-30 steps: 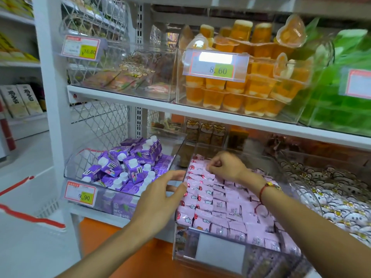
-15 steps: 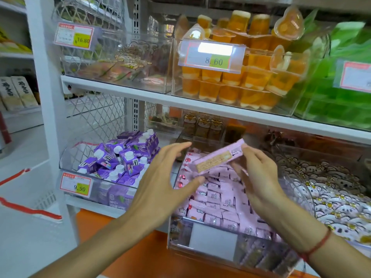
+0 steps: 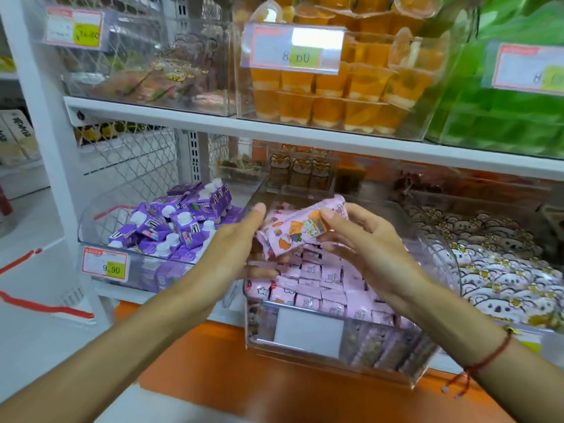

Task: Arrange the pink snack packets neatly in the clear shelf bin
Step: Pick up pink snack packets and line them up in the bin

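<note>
Head view shows you holding one pink snack packet [image 3: 300,228] lifted above the clear shelf bin [image 3: 308,349], pinched end to end between both hands. A second ago your right hand [image 3: 363,239] was down at the bin's far edge and your left hand [image 3: 232,242] rested at its left wall; now the packet is up, turned so its printed cartoon face shows, tilted with the right end higher. That suggests you are checking its orientation before setting it back in line with the rest.

Your left fingers are stretched almost straight, the tips pressing the packet's left end; your right thumb and fingers curl around its right end.

Below, the other pink packets [image 3: 320,285] lie in fairly even rows across the bin, mostly label side up, reaching its front wall. The wrappers are glossy, soft film, pillow-shaped with crimped ends, so they will likely slide and crumple easily. The bin is rigid transparent plastic with a blank white label holder [image 3: 308,334] on its front. Purple drink cartons [image 3: 180,221] fill the bin at the left.
</note>
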### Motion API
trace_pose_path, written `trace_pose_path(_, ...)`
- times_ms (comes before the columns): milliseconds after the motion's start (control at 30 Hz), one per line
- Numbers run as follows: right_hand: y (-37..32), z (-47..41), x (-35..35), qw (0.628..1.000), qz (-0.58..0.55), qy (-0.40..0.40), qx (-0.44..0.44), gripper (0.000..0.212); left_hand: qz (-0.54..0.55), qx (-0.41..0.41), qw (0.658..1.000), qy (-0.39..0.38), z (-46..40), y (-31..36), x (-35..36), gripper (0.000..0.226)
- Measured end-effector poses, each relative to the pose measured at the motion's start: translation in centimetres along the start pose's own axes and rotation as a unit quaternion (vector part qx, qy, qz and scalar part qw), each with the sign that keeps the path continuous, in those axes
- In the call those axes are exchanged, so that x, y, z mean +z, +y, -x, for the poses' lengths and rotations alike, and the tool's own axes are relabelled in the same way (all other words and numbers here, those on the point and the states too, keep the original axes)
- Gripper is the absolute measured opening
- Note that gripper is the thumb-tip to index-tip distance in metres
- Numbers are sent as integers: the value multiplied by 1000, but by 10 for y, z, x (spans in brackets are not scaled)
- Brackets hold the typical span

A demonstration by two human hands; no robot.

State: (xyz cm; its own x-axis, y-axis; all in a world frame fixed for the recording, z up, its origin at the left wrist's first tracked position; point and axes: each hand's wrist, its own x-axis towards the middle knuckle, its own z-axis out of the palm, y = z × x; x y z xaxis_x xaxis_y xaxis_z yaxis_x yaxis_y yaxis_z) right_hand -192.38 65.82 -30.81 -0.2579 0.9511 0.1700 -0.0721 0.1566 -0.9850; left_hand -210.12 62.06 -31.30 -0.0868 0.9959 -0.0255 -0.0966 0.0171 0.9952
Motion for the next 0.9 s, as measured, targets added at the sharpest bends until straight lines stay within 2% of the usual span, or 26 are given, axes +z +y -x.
trace_pose_path(100, 4, -3, -1, 998, -56, 28, 32, 39, -54, 25, 998, -3, -1, -2, -1, 51)
trace_pose_path(200, 4, -3, -1, 993, -99, 39, 46, 41, -110, 133, 985, -18, 5, -5, -3, 24)
trace_pose_path(233, 4, -3, -1, 992, -109, 38, 48, 40, -113, 151, 982, -15, 5, -7, -3, 21)
trace_pose_path(400, 7, -7, -3, 992, -115, 14, 52, 42, -52, 163, 985, 19, -2, -6, -10, 41)
trace_pose_path(467, 10, -15, -7, 998, -35, 8, 50, 42, -84, 201, 975, 40, -11, -4, -14, 33)
trace_pose_path(533, 19, -28, -16, 984, 174, 32, 18, 42, -136, 249, 956, 73, -24, -1, -18, 30)
trace_pose_path(600, 29, -39, -27, 919, 392, 33, -38, 45, -168, 274, 943, 90, -40, 0, -20, 30)
trace_pose_path(633, 34, -43, -31, 889, 456, 10, -48, 47, -180, 278, 939, 92, -47, 0, -21, 30)
trace_pose_path(733, 51, -54, -37, 823, 562, -74, -35, 53, -228, 286, 927, 81, -67, -3, -19, 31)
trace_pose_path(800, 55, -60, -38, 783, 614, -102, -11, 53, -304, 300, 902, 71, -78, -3, -17, 32)
trace_pose_path(900, 57, -62, -41, 774, 622, -117, 6, 54, -450, 312, 836, 37, -89, 2, -15, 36)
